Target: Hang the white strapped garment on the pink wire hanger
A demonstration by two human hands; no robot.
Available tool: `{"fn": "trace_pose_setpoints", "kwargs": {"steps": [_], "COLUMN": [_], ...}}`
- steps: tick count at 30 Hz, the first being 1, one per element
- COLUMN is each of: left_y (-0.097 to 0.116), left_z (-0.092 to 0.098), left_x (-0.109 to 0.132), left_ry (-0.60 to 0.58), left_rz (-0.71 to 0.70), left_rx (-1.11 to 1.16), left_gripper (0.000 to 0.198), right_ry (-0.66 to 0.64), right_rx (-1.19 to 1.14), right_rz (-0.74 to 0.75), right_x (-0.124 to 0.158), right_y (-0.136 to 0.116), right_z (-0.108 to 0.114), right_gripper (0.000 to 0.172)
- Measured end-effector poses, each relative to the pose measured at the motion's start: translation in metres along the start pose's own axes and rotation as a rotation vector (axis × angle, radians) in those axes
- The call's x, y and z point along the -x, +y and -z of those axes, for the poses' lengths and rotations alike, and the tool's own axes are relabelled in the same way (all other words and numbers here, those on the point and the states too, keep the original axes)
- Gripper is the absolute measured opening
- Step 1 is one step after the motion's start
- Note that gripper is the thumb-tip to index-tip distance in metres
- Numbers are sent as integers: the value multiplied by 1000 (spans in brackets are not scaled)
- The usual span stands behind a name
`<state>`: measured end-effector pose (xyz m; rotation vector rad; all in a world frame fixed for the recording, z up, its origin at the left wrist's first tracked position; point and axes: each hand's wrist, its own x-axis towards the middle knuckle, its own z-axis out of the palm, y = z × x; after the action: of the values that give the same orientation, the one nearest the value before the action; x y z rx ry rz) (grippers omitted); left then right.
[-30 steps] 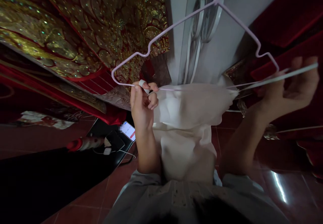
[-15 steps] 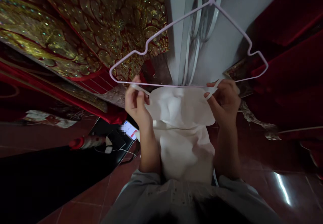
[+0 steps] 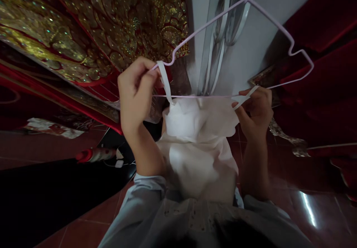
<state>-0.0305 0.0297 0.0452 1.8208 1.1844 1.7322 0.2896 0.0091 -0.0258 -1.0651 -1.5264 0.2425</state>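
Note:
A white strappy garment (image 3: 199, 143) hangs in front of me under a pale pink wire hanger (image 3: 275, 24). My left hand (image 3: 136, 91) is closed, pinching the garment's left strap (image 3: 166, 82) up against the hanger's left shoulder. Over on the other side, my right hand (image 3: 255, 110) is closed on the right strap (image 3: 247, 95), just below the hanger's bottom bar. The hanger's hook runs out of the top of the view.
A red and gold embroidered cloth (image 3: 111, 24) fills the upper left. A white pillar (image 3: 251, 47) stands behind the hanger, with red drapes (image 3: 329, 65) to the right. Below left are a red-capped object (image 3: 95, 154), a white charger (image 3: 119, 163) and the red tiled floor (image 3: 306, 188).
My left hand has risen from the hanger's bottom bar, lifting the left strap up to its left shoulder. The right hand, flung out far right a second ago, now stays on the right strap.

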Motion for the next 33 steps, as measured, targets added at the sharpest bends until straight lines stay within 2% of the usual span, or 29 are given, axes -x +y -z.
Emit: {"fn": "trace_pose_setpoints", "kwargs": {"steps": [2, 6, 8, 11, 14, 16, 18, 21, 22, 24, 26, 27, 30, 31, 33], "left_y": [2, -7, -11, -13, -11, -9, -11, -20, -24, -31, -36, -37, -39, -39, -39], "left_z": [-2, -9, -10, -5, 3, 2, -6, -28, -36, -49, -57, -59, -57, -55, -52], "left_x": [-4, 3, 5, 0, -8, -9, -3, 14, 20, 31, 37, 38, 35, 34, 32], "left_ry": [-21, 37, 53, -12, -110, -100, 15, 360, 457, 545, 565, 573, 568, 562, 544], "left_rz": [35, -21, -1, 39, -50, -63, -34, 65, 125, 233, 263, 251, 230, 238, 259], "left_rx": [-6, 21, 47, 44, -52, -52, 40, 298, 383, 520, 608, 632, 635, 627, 606], "left_gripper": [38, 19, 18, 21, 18, 20, 19, 13, 15, 30, 40, 42, 42, 42, 43], "right_ry": [-3, 8, 13, 0, 1, -2, -4, -35, -55, -81, -8, 91, 521, 591, 548], "right_rx": [16, 11, -1, 14, 6, -18, -41, -40, -31, 3, 45, 61, 58, 38, -15], "right_rz": [6, 25, 19, 21, 23, 12, 10, 3, 1, 19, 55, 69, 97, 110, 124], "right_x": [1, 0, -1, -1, 0, 1, 1, 2, 3, 3, 0, -3, -21, -29, -45], "right_y": [1, 4, 5, 6, 6, 6, 4, -1, -2, 0, 12, 22, 63, 76, 93], "right_z": [-1, -1, 0, 0, -1, -2, -2, -4, -5, -3, 4, 10, 37, 46, 58], "right_gripper": [26, 27, 28, 28, 28, 27, 26, 28, 30, 36, 42, 45, 52, 54, 58]}}
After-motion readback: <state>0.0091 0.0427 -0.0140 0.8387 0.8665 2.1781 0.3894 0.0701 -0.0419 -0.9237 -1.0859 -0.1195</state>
